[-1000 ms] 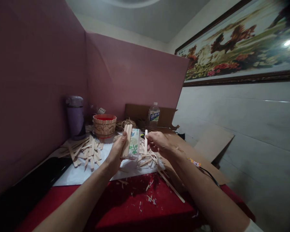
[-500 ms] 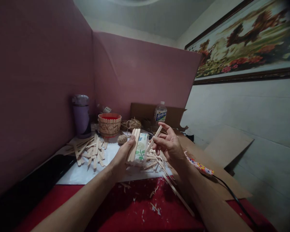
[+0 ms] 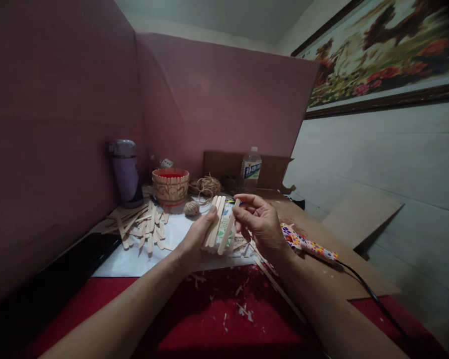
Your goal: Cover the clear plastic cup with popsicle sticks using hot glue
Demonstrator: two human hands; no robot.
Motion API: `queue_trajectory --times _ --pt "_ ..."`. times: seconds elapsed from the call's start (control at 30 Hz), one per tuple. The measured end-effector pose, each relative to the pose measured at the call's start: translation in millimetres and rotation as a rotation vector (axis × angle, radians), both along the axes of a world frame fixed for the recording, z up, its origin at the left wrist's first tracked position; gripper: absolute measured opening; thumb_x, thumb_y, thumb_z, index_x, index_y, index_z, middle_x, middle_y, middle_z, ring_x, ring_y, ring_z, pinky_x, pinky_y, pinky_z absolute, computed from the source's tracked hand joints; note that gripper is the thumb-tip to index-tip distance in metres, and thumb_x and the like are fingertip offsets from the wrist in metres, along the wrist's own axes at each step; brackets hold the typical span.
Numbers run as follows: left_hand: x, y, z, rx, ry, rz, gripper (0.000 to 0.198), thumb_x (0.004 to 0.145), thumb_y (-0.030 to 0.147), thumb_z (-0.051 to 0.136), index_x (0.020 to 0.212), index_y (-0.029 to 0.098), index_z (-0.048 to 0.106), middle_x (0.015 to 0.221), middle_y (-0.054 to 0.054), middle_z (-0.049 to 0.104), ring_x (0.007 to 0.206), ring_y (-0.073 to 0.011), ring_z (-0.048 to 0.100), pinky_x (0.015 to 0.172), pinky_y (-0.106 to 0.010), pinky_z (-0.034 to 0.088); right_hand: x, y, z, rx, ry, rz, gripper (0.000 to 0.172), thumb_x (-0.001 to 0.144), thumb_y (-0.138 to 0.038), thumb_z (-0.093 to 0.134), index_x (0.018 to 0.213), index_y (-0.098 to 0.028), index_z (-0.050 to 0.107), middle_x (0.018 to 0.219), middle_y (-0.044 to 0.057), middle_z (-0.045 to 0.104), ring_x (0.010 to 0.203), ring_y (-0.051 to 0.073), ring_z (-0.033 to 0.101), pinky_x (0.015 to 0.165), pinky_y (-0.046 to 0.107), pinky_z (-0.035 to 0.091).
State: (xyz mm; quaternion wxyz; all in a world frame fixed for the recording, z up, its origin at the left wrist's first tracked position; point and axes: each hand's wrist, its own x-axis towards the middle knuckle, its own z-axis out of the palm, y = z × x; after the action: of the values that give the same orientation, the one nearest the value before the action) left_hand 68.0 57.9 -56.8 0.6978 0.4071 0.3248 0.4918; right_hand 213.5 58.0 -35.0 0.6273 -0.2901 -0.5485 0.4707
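Nearest, the red cloth over the tabletop [image 3: 179,319] carries scattered wood shavings [image 3: 243,311]. A glossy black object [image 3: 63,279] lies along the left side.

Just beyond, over the near part of a white sheet [image 3: 115,264], the left hand [image 3: 194,237] grips a small packet printed with flowers [image 3: 224,222], its thumb pressed on the flat wooden sticks [image 3: 216,223] that stand side by side on the packet's left part. The right hand's fingers pinch the upper end of another wooden stick [image 3: 229,232], which slants across the packet's right part; whether it touches the packet, I cannot tell.

To the right, a flower-patterned tool [image 3: 316,249] with a black cord [image 3: 366,289] rests on brown cardboard [image 3: 359,284]. To the left, loose sticks [image 3: 149,224] lie heaped on the sheet.

Farther off are a ball of twine [image 3: 191,209], a stick-sided basket with a red inside [image 3: 171,188], a purple flask [image 3: 126,174] at left, and a labelled clear bottle [image 3: 251,172]. Pink panels [image 3: 217,99] rise behind.
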Motion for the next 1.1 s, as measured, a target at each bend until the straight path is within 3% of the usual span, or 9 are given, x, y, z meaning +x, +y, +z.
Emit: queue_trajectory --times 0.23,0.4,0.77,1.1 --pt "1.6 0.1 -1.7 0.014 0.086 0.023 0.048 0.082 0.057 0.057 0.105 0.015 0.062 0.071 -0.006 0.065 0.051 -0.0161 0.060 0.042 -0.026 0.051 -0.5 2.4 1.4 0.002 0.031 -0.101 0.037 0.063 -0.028 0.079 0.094 -0.015 0.064 0.060 -0.006 0.053 0.044 0.004 0.038 0.037 0.018 0.024" --pt "3.8 -1.0 0.8 0.013 0.088 0.041 0.044 0.085 0.052 0.055 0.107 0.015 0.061 0.072 -0.006 0.065 0.051 -0.0159 0.060 0.042 -0.026 0.051 -0.9 3.6 0.4 -0.008 0.023 -0.114 0.037 0.061 -0.027 0.079 0.094 -0.015 0.065 0.062 -0.005 0.054 0.047 0.005 0.039 0.040 0.019 0.025" --pt "3.0 2.5 -5.9 0.067 0.157 0.048 0.055 0.080 0.061 0.057 0.111 0.016 0.059 0.081 -0.006 0.065 0.060 -0.0186 0.062 0.044 -0.030 0.053 -2.8 5.5 -5.0 0.003 0.003 -0.168 0.037 0.061 -0.029 0.080 0.093 -0.017 0.066 0.071 -0.001 0.062 0.062 0.012 0.053 0.052 0.023 0.039" --pt "3.3 -1.7 -3.9 0.083 0.164 0.047 0.061 0.076 0.064 0.059 0.117 0.018 0.057 0.081 -0.007 0.067 0.059 -0.0189 0.063 0.043 -0.028 0.050 -2.0 6.8 -8.4 0.143 -0.143 -0.298 0.030 0.067 -0.030 0.075 0.094 -0.018 0.066 0.075 -0.001 0.058 0.068 0.013 0.051 0.065 0.029 0.041"
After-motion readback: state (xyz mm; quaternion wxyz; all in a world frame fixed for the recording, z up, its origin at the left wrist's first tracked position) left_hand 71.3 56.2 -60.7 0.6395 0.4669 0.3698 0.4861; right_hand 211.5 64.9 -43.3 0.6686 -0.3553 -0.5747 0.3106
